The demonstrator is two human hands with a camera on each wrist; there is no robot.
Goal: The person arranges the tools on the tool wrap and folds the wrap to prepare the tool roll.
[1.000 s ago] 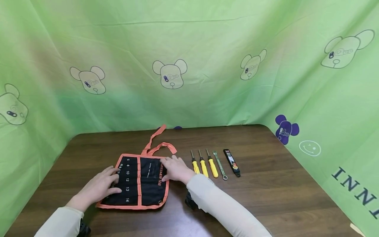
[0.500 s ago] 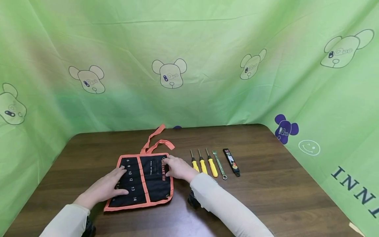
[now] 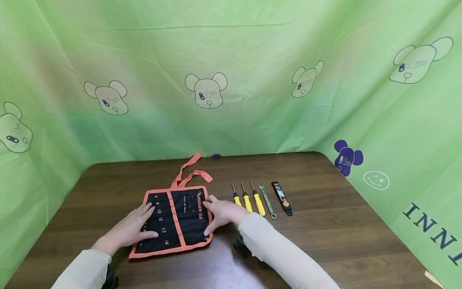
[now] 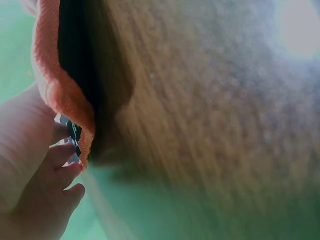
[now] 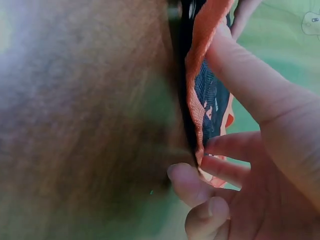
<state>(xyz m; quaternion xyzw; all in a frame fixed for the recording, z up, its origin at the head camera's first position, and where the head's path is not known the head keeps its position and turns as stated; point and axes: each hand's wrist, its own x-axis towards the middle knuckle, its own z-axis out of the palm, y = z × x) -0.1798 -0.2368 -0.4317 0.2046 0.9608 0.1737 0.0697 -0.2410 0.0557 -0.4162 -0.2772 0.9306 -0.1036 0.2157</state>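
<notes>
A black tool roll (image 3: 191, 224) with orange trim and printed numbers lies spread flat on the table in the head view. My left hand (image 3: 126, 226) rests on its left part, fingers extended and thumb apart on the cloth. At the right edge, my right hand (image 3: 223, 213) touches the roll with fingers and thumb spread. In the left wrist view the orange trim (image 4: 70, 97) stands beside the left hand's fingers. The right wrist view has the right thumb (image 5: 240, 65) over the roll's border, with some fingertips beyond the edge. Parts of the roll's sides are hidden beneath both hands.
Two orange ties (image 3: 182, 172) trail from the roll's far edge. Right of it lie three yellow-handled screwdrivers (image 3: 258, 204), a green combination wrench (image 3: 267, 202) and a slim black packet (image 3: 282, 198). Green printed cloth (image 3: 249, 128) surrounds the brown table (image 3: 346, 237).
The tool roll has shifted right and turned slightly, its near edge now slanting. My left hand moved right with it. My right hand slid to the right edge, its thumb spreading towards the near corner.
</notes>
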